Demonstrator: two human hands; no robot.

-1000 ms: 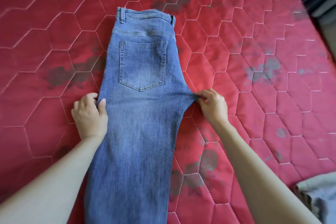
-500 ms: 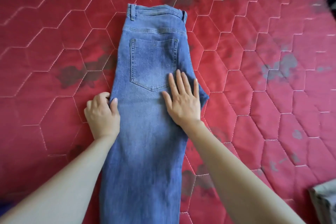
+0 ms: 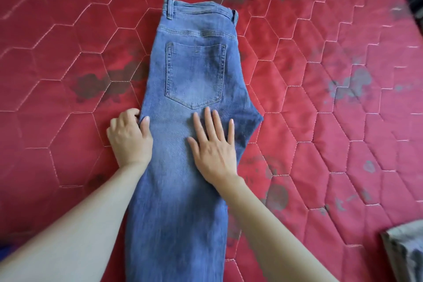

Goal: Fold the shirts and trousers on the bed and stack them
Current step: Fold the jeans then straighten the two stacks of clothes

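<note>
jeans (image 3: 194, 121) lay centre frame on the bed (image 3: 320, 121), halved lengthwise | left hand (image 3: 129, 137) grip pinched the left edge | right hand (image 3: 214, 146) lay flat, fingers straight, below the pocket | advice: smooth outward toward the crotch point, keep the edge pinned, then fold legs up

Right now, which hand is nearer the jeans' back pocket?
Right. The right hand lies flat on the jeans, fingertips just below the back pocket. The left hand grips the jeans' left edge, further away.

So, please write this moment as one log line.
jeans flat on bed | left hand grips edge | right hand presses flat
</note>
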